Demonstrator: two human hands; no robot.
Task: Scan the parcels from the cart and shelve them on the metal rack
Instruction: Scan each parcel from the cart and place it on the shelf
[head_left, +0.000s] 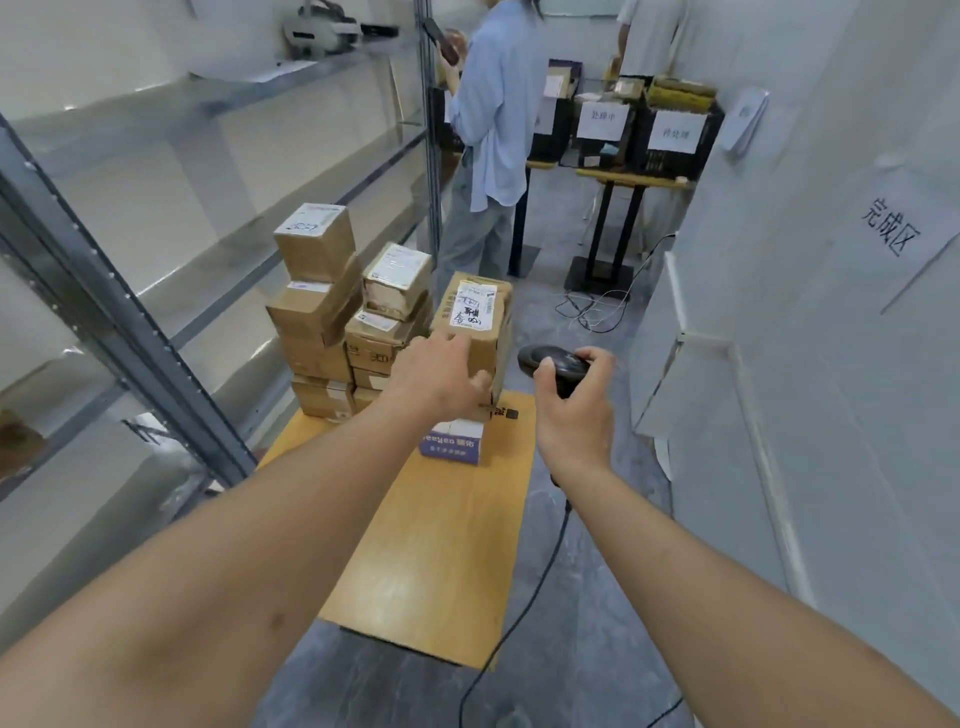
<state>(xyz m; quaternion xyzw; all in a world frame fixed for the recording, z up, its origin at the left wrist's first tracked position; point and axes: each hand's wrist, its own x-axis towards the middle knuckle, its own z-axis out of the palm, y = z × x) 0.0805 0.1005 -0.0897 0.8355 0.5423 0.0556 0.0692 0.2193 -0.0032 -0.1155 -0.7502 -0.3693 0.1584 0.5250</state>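
A wooden cart top (436, 545) carries several cardboard parcels stacked at its far end. My left hand (441, 376) grips the near side of a tall brown parcel (475, 312) with a white label on top; the parcel sits over a small purple-and-white box (452, 441). My right hand (571, 410) holds a black barcode scanner (553, 364), its head pointing toward that parcel, just right of it. The scanner's cable (519, 618) trails down to the floor. A grey metal rack (156, 332) with pale shelves stands along the left.
Two more parcel stacks (322, 306) stand left of the held parcel. A person in a light blue shirt (493, 114) stands beyond the cart. Black crates with paper signs (639, 130) sit on a table at the back. White walls and loose cables (597, 306) lie to the right.
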